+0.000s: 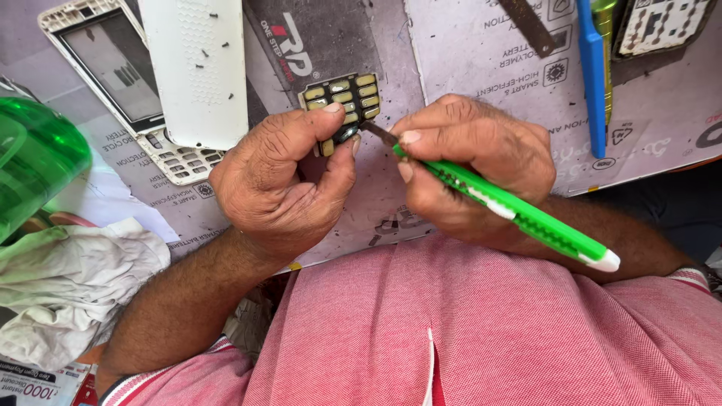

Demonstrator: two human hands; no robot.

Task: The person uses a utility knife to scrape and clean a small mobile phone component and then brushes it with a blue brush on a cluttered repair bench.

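Shirt [481,331] in pink stripes fills the near edge, and just beyond it both hands work close together over the bench [481,68]. The left hand [278,180] is clamped on a small keypad board [342,101], thumb and fingertips pinching its near end so the far rows of pale keys stand clear. The right hand [470,162] is closed round a green craft knife [519,214], whose blade tip touches the board's near edge. The board looks thin, light and stiff, likely brittle; its edges seem the safest hold. Left lie a white rag [71,282] and a green bottle [34,162]. Farther off, printed cardboard covers the bench, carrying a white phone frame [113,68], a white back cover [197,71] with loose screws, and a blue tool [594,83] at far right.
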